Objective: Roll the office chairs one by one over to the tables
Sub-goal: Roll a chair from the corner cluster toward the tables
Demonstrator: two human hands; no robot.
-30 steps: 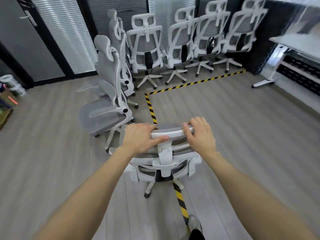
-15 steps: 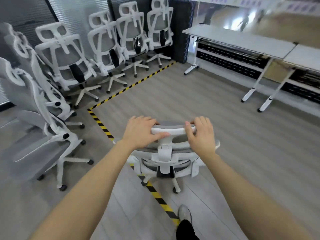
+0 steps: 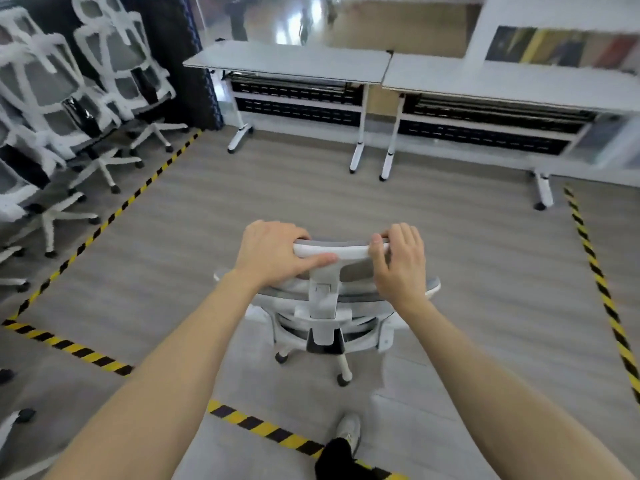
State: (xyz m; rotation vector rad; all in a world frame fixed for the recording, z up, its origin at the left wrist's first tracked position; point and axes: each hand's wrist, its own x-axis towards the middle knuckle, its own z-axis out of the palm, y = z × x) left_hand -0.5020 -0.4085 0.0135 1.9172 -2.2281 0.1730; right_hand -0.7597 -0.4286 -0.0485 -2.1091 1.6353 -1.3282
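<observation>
Across the upper frame stand two white benches: the left bench (image 3: pixel 287 60) and the right bench (image 3: pixel 502 76), end to end, with open grey floor (image 3: pixel 277 202) before them. A row of parked chairs (image 3: pixel 69 109) crowds the upper left, behind the yellow-black floor tape (image 3: pixel 114 213). The office chair (image 3: pixel 332 306) being rolled sits centre frame, well apart from the benches, its back toward the camera. The left hand (image 3: pixel 273 252) and right hand (image 3: pixel 398 263) are both wrapped around its headrest (image 3: pixel 341 249). Pushing evenly with both hands, straight toward a gap between bench legs, should keep the castors from veering.
</observation>
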